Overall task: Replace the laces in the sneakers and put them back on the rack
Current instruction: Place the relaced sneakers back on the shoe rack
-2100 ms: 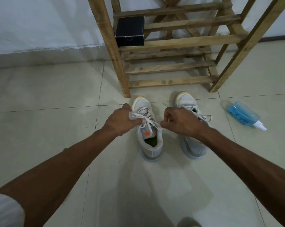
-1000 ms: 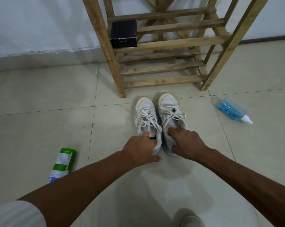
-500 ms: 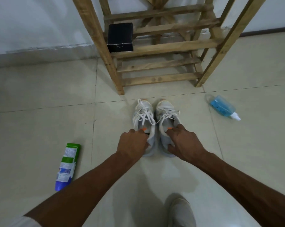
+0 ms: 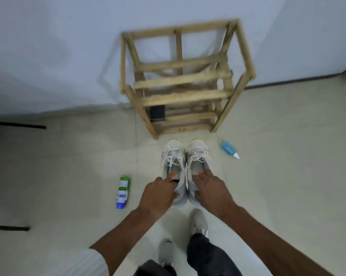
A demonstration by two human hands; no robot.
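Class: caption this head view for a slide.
Left hand and right hand grip two laced sneakers at their openings before a wooden rack.

left sleeve [image 4: 92, 263]: white, ribbed, short | left hand [image 4: 158, 196], right hand [image 4: 212, 190]: bare, forearms bare too | trousers [image 4: 208, 255]: dark | worn shoes [image 4: 199, 222]: pale grey, laced

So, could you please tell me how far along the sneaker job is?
Done: the left sneaker and the right sneaker both show white laces threaded through. In hand: the left grip holds the left sneaker at its heel end, and the right grip holds the right sneaker likewise. Left: the wooden rack shows only a black box, so both need shelving.
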